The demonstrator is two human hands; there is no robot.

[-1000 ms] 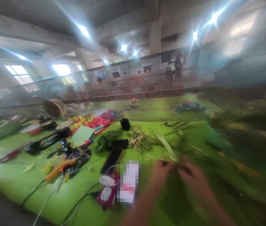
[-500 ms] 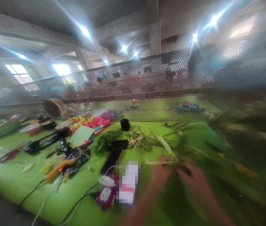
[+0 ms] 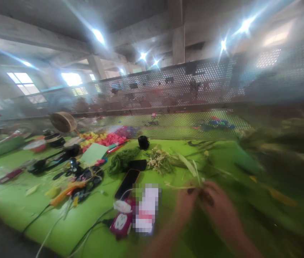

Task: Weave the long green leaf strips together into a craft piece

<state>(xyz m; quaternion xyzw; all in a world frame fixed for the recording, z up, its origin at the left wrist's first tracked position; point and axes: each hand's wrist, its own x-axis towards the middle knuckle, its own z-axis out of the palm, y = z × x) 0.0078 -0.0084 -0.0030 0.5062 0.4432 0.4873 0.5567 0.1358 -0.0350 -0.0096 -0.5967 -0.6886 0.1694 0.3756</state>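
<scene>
Close together at the right of centre, my left hand point(image 3: 186, 202) and my right hand point(image 3: 218, 202) are both closed, fingertips nearly meeting. Between them they grip a leafy stem point(image 3: 186, 163) whose long, pale green leaves point up and to the left. It looks like part of an artificial plant, though blur leaves that unsure. Just beyond lies a pile of pale cream-green pieces point(image 3: 158, 159) on the green tabletop point(image 3: 98, 218). To the left of my hands is a phone with a blurred-out screen point(image 3: 146, 209).
A dark phone point(image 3: 127, 182) and a purple power strip point(image 3: 121, 222) with cables lie left of the hands. Farther left are an orange glue gun point(image 3: 67, 193) and pink and yellow pieces point(image 3: 111, 138). A perforated metal screen point(image 3: 168, 89) stands behind. Blurred greenery point(image 3: 289, 150) fills the right.
My fingers have shifted slightly around the stem, and my right hand has turned a little upward. Another pale leaf now stands upright above the fingertips. The table items lie as before.
</scene>
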